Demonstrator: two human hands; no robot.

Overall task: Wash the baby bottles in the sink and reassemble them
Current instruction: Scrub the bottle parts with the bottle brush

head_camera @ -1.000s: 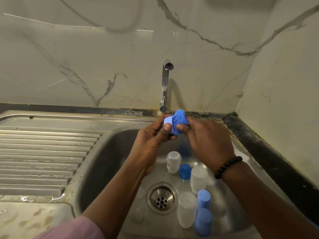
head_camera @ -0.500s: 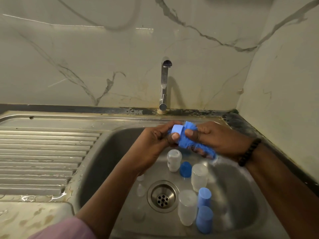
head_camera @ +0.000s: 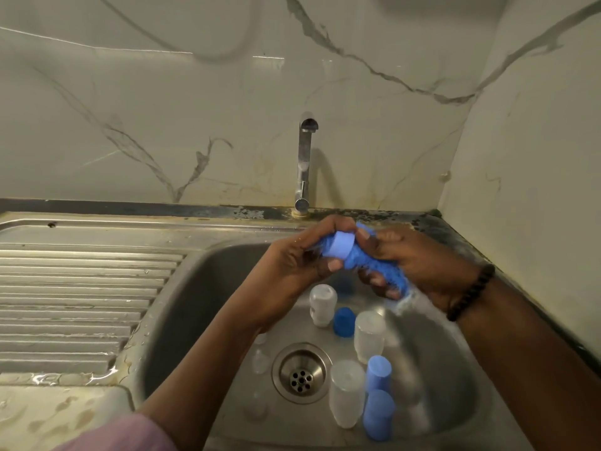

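Note:
Over the steel sink (head_camera: 195,288), my left hand (head_camera: 292,265) grips a light blue bottle ring (head_camera: 340,245). My right hand (head_camera: 419,268) presses a blue scrubbing cloth (head_camera: 374,268) against that ring. Down in the basin stand three frosted clear bottles (head_camera: 322,301) (head_camera: 369,333) (head_camera: 346,392). Beside them are a dark blue cap (head_camera: 343,321) and two light blue caps (head_camera: 378,372) (head_camera: 379,415). Small clear teats (head_camera: 260,359) lie left of the drain (head_camera: 301,372).
A chrome tap (head_camera: 304,161) rises behind the sink, with no water running. A ribbed steel draining board (head_camera: 74,304) lies to the left. Marble walls close off the back and the right side. A wet stained counter (head_camera: 48,415) sits at the near left.
Both hands have dropped lower and nearer the sink. The ring has turned in my left hand, and the cloth has stretched out lower in my right hand.

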